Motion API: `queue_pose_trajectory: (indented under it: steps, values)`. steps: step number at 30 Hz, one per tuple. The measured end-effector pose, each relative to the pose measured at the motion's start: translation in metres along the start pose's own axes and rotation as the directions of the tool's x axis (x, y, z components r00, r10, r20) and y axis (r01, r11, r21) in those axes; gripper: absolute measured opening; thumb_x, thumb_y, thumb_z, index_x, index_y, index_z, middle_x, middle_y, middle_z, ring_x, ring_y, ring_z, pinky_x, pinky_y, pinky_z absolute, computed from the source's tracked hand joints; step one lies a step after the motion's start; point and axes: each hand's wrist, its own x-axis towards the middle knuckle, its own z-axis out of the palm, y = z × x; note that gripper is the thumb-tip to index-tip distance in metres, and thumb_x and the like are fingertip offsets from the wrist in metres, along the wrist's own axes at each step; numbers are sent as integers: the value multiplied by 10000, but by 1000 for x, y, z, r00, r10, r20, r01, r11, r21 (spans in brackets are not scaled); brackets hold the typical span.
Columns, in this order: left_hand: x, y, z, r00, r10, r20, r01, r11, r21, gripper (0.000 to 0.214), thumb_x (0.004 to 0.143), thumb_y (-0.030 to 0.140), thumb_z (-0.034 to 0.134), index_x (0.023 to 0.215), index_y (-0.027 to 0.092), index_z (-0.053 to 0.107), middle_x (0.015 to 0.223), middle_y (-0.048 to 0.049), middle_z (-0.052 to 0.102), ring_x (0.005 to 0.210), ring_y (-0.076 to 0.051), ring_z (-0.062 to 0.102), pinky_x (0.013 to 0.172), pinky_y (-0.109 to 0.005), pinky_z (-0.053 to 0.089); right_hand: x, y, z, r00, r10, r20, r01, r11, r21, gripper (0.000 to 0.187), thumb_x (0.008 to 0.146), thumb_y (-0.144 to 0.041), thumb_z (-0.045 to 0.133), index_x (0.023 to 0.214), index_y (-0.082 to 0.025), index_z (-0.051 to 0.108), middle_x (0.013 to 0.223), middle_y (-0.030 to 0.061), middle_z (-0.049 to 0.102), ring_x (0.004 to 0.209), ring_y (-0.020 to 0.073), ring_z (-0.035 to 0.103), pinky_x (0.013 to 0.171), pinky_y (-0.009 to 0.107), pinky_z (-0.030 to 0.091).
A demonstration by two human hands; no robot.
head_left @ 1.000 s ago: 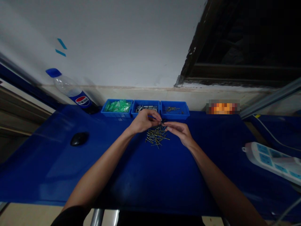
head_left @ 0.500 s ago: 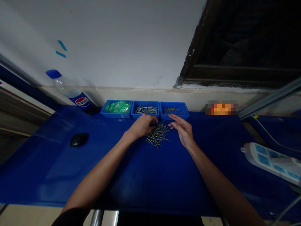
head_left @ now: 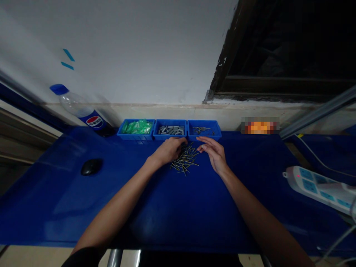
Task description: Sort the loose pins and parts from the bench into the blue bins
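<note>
On the blue bench (head_left: 180, 211), a loose pile of thin metal rods (head_left: 185, 160) at the clock's centre. Left hand (head_left: 168, 149) curled over its edge at ten o'clock, fingertips hidden (no telling a grip from a mere touch); right hand (head_left: 214, 152) loosely spread at two, apparently bare. Likeliest trouble, to judge by the tangle: a snag dragging neighbours along, or a scatter from a careless knuckle. In dim light, blue trays (head_left: 161, 137) from ten to one, bottle (head_left: 96, 121) at ten, mouse-like black object (head_left: 90, 167) at nine, power strip (head_left: 310, 185) at three, pale wall (head_left: 139, 55) at twelve, dark window (head_left: 292, 44) past one.
</note>
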Motion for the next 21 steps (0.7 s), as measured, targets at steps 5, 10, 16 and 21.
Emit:
queue_pose_trajectory:
  steps: [5, 10, 16, 21]
  values:
    - [0, 1, -9, 993, 30, -114, -45, 990, -136, 437, 841, 50, 594, 1243, 183, 701, 967, -61, 762, 835, -182, 705, 785, -296, 532, 1, 1, 0, 1000, -3, 7, 3, 1000, 6, 292, 865, -303, 776, 1153, -262, 787, 1207, 85, 788, 785, 198, 709, 720, 362, 524]
    - [3, 12, -14, 972, -48, -229, -55, 904, -424, 206, 873, 149, 631, 1021, 143, 773, 939, -71, 782, 829, -169, 732, 807, -299, 598, 0, 3, -1, 999, -3, 43, 3, 1000, -5, 280, 880, -312, 784, 1156, -265, 781, 1090, 63, 811, 775, 187, 708, 737, 353, 537]
    - [4, 18, -13, 958, -133, -253, -28, 837, -547, 122, 832, 228, 722, 878, 145, 799, 859, -68, 788, 760, -153, 712, 736, -276, 597, -2, -1, 0, 984, 37, 175, -17, 993, -114, 327, 861, -374, 825, 1164, -262, 772, 1077, 63, 819, 849, 205, 751, 849, 383, 576]
    - [6, 14, -8, 958, -183, -222, 4, 781, -625, 132, 803, 267, 769, 849, 149, 803, 806, -66, 786, 711, -149, 704, 681, -270, 575, -2, -1, 0, 975, 38, 217, -9, 991, -133, 349, 835, -374, 856, 1157, -261, 784, 1128, 70, 817, 916, 222, 762, 896, 399, 587]
